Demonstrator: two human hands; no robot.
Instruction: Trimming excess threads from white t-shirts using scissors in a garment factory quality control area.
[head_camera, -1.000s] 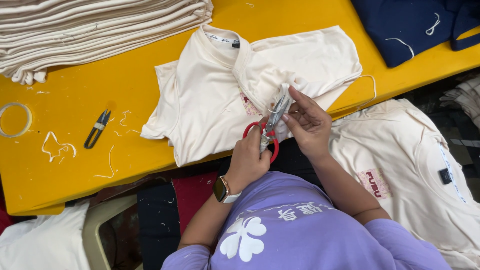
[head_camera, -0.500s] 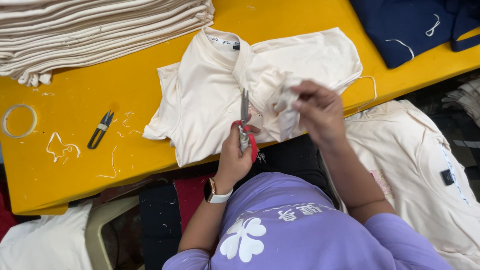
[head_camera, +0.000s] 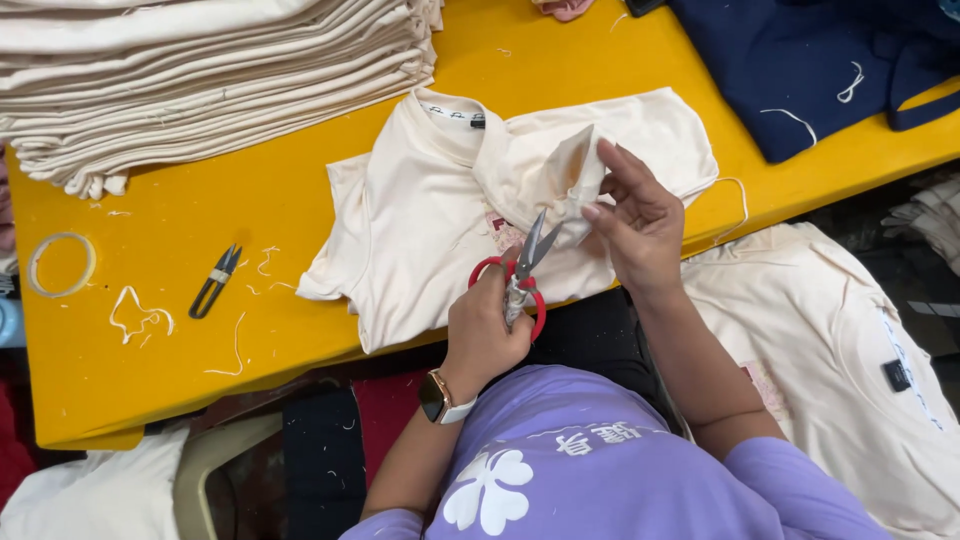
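The open blades could nick the cream shirt (head_camera: 430, 230) if its raised fold sags. The left hand (head_camera: 487, 335) is clenched through the red-handled scissors (head_camera: 522, 270). The right hand (head_camera: 640, 225) pinches that fold above the shirt, which lies on the yellow bench (head_camera: 200, 200). Left of the shirt lie thread snips (head_camera: 215, 282).

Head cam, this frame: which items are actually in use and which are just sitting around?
In use:
- left hand gripping red-handled scissors
- right hand pinching a fold of the cream shirt

Lying about:
- stack of folded cream garments
- small black thread snips
- tape ring
- thread scraps
- navy garment
- cream shirt off the table's edge
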